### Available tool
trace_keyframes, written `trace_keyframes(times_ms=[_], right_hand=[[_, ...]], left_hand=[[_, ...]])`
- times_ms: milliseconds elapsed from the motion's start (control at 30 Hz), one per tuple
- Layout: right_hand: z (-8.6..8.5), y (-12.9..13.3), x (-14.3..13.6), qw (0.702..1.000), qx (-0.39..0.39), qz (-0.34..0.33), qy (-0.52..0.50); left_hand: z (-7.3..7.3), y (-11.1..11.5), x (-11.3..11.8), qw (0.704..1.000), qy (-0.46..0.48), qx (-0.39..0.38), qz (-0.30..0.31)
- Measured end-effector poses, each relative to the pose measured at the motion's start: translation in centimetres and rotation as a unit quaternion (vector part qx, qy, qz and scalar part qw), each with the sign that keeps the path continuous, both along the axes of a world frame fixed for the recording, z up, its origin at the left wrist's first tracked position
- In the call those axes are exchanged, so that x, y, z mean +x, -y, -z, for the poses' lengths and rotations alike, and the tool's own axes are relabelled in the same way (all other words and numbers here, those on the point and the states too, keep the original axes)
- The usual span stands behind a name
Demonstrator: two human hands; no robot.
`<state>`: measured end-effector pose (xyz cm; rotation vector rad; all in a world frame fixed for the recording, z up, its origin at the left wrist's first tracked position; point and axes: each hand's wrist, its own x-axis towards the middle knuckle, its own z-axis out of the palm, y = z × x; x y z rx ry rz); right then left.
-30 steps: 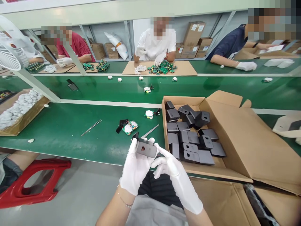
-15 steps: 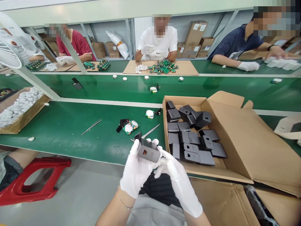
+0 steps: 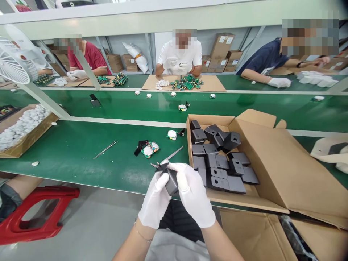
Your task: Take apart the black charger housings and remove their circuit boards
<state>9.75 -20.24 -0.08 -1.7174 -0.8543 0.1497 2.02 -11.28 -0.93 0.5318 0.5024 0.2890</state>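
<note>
Head view: both hands meet at the near edge of the green desk (image 3: 76,146), left of an open carton (image 3: 244,201). The left hand (image 3: 156,201) is partly closed, thumb and fingers curled around a dark grey casing (image 3: 172,184). The right hand (image 3: 194,194) is bent in against the casing's right side, its fingers also partly closed on it. The casing is tilted, with black parts showing at its far end.

Just beyond the fingers lies a metal tool (image 3: 174,153), slanting toward the carton's left wall, so room on the far side is tight. Farther left are a circuit board (image 3: 150,149) and, near the carton's wall, a smaller board (image 3: 172,135). Tweezers (image 3: 106,149) lie well apart to the left, with a broad stretch of desk between them and the near edge. A white rail (image 3: 130,122) bounds the far edge. Inside the carton, more grey casings (image 3: 220,159) sit below its rim.
</note>
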Motion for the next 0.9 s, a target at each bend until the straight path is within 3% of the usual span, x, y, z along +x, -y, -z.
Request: trace_keyframes(times_ms=[300, 533, 900], right_hand=[[1.3, -0.1, -0.4, 0.999, 0.046, 0.013, 0.018], [3.0, 0.2, -0.8, 0.995, 0.071, 0.049, 0.043], [2.2, 0.2, -1.2, 0.994, 0.067, 0.003, 0.086]], left_hand=[[-0.3, -0.2, -0.4, 0.995, 0.039, 0.071, 0.059], [0.0, 0.1, -0.2, 0.993, 0.041, 0.092, 0.062], [1.1, 0.0, -0.2, 0.968, 0.01, 0.247, 0.052]])
